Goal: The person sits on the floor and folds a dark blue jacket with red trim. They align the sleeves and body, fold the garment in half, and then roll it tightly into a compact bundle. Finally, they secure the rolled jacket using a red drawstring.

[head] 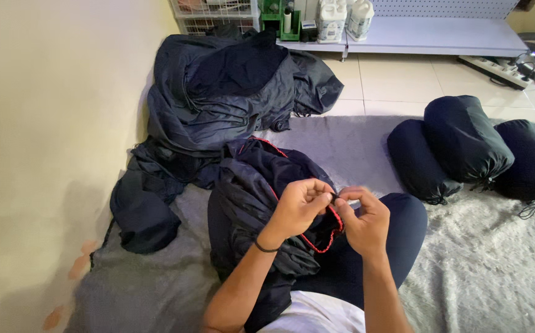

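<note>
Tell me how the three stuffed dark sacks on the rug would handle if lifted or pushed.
The stuffed sacks look plump and rounded, so they would probably squash rather than stay stiff. Being cylinder-shaped and lying on their sides on the grey rug, they might roll if pushed. The smooth fabric seems slippery; the drawcords at their ends likely give a surer hold.

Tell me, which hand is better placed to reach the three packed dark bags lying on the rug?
Probably the right hand. The three packed bags lie on the grey rug on that side, while the left hand pinches the red-edged dark fabric in the lap, with the loose dark pile beyond.
</note>
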